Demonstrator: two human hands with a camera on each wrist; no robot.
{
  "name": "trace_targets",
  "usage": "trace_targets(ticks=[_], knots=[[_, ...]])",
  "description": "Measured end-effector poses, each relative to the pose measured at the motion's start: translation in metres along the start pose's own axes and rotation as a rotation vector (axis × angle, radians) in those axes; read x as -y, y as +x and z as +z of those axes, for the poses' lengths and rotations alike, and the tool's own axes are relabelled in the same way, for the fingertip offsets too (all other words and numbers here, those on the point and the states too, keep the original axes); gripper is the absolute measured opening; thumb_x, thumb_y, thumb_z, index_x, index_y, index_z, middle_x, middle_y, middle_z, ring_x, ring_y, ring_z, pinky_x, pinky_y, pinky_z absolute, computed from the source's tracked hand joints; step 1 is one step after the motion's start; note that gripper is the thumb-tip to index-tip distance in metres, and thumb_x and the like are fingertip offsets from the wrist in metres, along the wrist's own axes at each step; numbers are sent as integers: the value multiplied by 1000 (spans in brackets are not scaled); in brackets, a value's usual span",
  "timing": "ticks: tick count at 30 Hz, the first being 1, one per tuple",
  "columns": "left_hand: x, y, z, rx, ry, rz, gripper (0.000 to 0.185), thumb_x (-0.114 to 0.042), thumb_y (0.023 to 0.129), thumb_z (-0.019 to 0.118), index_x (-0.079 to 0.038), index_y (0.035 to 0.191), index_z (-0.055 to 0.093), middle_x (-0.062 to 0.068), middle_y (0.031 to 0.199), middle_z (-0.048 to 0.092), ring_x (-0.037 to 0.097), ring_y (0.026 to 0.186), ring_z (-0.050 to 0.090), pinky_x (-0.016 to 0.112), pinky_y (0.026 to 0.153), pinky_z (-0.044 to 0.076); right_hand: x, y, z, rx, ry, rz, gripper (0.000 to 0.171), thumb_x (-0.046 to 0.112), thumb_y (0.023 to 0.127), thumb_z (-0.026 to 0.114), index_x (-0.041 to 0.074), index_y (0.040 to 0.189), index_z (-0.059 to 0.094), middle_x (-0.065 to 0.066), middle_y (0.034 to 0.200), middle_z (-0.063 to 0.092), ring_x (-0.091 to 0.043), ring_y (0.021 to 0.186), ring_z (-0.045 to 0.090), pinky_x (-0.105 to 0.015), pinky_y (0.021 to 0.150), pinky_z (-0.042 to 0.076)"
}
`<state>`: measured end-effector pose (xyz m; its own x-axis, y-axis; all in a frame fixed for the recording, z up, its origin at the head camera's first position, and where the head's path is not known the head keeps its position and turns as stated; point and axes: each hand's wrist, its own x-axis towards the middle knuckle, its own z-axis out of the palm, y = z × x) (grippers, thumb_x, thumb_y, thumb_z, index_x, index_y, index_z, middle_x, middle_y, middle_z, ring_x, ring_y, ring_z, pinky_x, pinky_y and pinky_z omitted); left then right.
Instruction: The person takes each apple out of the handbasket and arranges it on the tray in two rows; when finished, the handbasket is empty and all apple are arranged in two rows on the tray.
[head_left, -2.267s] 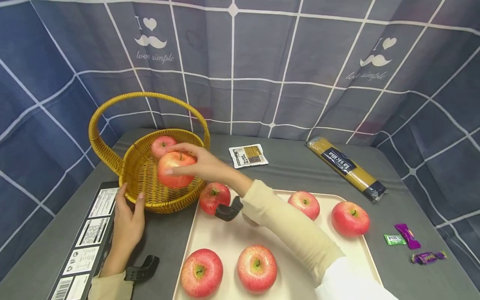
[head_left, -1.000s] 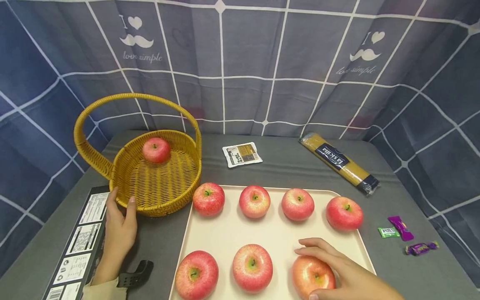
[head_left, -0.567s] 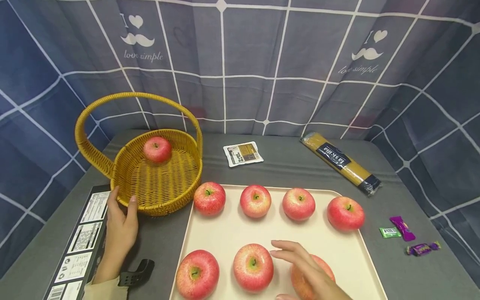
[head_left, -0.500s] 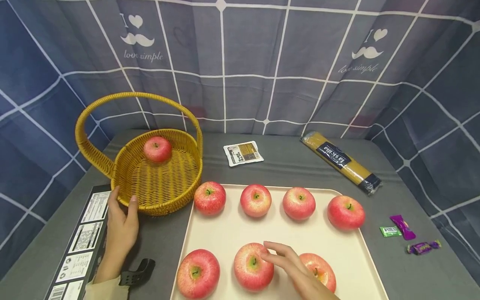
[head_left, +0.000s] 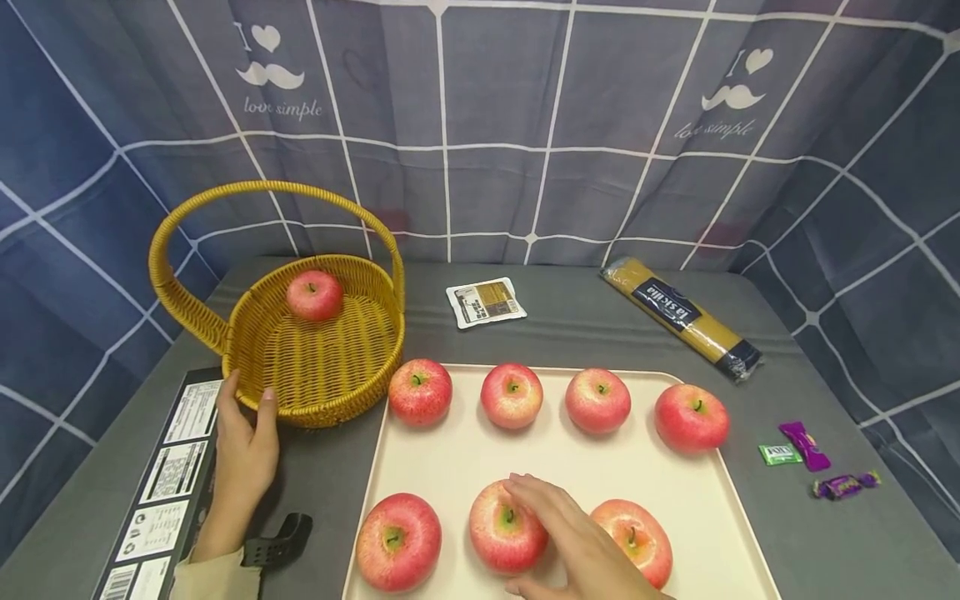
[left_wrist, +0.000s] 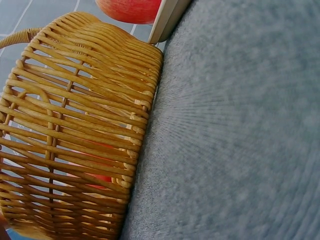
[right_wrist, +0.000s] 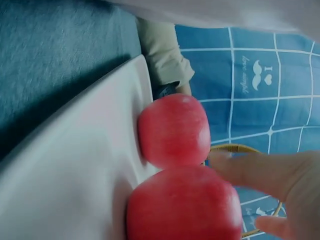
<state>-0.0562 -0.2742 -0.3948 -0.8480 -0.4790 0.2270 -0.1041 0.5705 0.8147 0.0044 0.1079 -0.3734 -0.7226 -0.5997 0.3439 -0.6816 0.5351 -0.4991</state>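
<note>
My right hand [head_left: 581, 542] is over a red apple [head_left: 501, 533] in the tray's front row, fingers at its top and thumb by its near side. In the right wrist view, the thumb and a finger are beside that apple [right_wrist: 182, 207]; a firm grip is not visible. My left hand [head_left: 246, 454] rests its fingertips and thumb against the near left side of a yellow wicker basket [head_left: 382, 379]. One apple [head_left: 315, 296] lies in the basket. The left wrist view is filled largely by the basket's woven side [left_wrist: 80, 125].
The cream tray [head_left: 450, 467] bears several other apples, including one [head_left: 633, 542] right of my hand and one [head_left: 399, 542] to its left. A labelled box [head_left: 165, 492], a white packet [head_left: 486, 302], a spaghetti pack [head_left: 678, 317] and wrapped sweets [head_left: 843, 485] lie around on the grey cloth.
The right hand held an apple over the basket, then was round it at the tray's front right. That apple now sits there, and the hand has moved left to the middle apple.
</note>
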Motion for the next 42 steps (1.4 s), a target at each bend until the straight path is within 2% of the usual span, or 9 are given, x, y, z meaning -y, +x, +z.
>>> trace_targets(ticks=[2, 7, 15, 17, 22, 25, 29, 36, 42], knots=[[0, 1, 0, -2, -7, 8, 57, -29, 96, 38, -12, 144, 13, 22, 149, 16, 38, 137, 16, 57, 108, 14, -1, 1, 0, -12, -20, -9, 80, 40, 71, 74, 20, 138, 35, 8, 133, 44, -8, 121, 44, -27, 91, 46], [0, 1, 1, -1, -14, 25, 57, -27, 96, 38, -9, 144, 12, 23, 149, 15, 37, 137, 14, 55, 109, 12, 1, -1, -4, 48, 24, 98, 81, 48, 69, 72, 30, 137, 33, 19, 130, 44, 0, 114, 48, -27, 86, 48], [1, 1, 1, -11, -19, 23, 57, -26, 96, 38, -9, 144, 13, 24, 148, 17, 39, 136, 17, 56, 109, 14, 2, -3, -13, 109, 105, 147, 79, 49, 72, 69, 30, 138, 31, 15, 133, 43, -4, 117, 48, -30, 88, 48], [1, 0, 1, -6, -20, 21, 57, -26, 96, 38, -9, 144, 13, 24, 148, 17, 39, 136, 17, 56, 109, 14, 0, -5, -17, 69, 144, 139, 77, 43, 73, 71, 26, 138, 33, 13, 133, 44, -5, 117, 48, -26, 90, 46], [1, 0, 2, 5, -10, 6, 58, -28, 96, 38, -10, 144, 12, 23, 148, 16, 40, 136, 17, 57, 108, 14, -17, -15, -31, -165, 174, 19, 74, 22, 65, 81, 8, 129, 46, 0, 125, 53, -5, 116, 48, -11, 96, 35], [1, -1, 1, 2, -5, -2, 58, -29, 96, 38, -12, 144, 11, 23, 149, 15, 40, 136, 16, 57, 108, 14, -29, -27, -38, -226, 147, 55, 75, 16, 60, 83, 7, 126, 49, -1, 125, 53, -1, 122, 41, -8, 102, 25], [1, -1, 1, 0, -8, -4, 58, -28, 96, 38, -12, 144, 11, 23, 149, 15, 40, 137, 15, 57, 108, 13, -45, -49, -45, -184, 112, 133, 81, 18, 57, 84, 8, 128, 47, 4, 131, 47, 5, 128, 31, -4, 101, 18], [2, -1, 1, -9, -17, 11, 58, -27, 96, 38, -9, 144, 12, 24, 148, 15, 40, 136, 16, 57, 109, 13, -76, -73, -36, -131, 153, -57, 91, 30, 58, 83, -9, 129, 41, -14, 135, 40, -5, 131, 30, -6, 102, 18], [1, -1, 2, -5, -19, 5, 58, -27, 96, 38, -10, 144, 11, 23, 148, 15, 40, 136, 16, 56, 109, 13, -78, -76, -27, -96, 193, -45, 90, 29, 61, 80, -8, 131, 38, -15, 135, 40, -3, 131, 29, -5, 101, 18]])
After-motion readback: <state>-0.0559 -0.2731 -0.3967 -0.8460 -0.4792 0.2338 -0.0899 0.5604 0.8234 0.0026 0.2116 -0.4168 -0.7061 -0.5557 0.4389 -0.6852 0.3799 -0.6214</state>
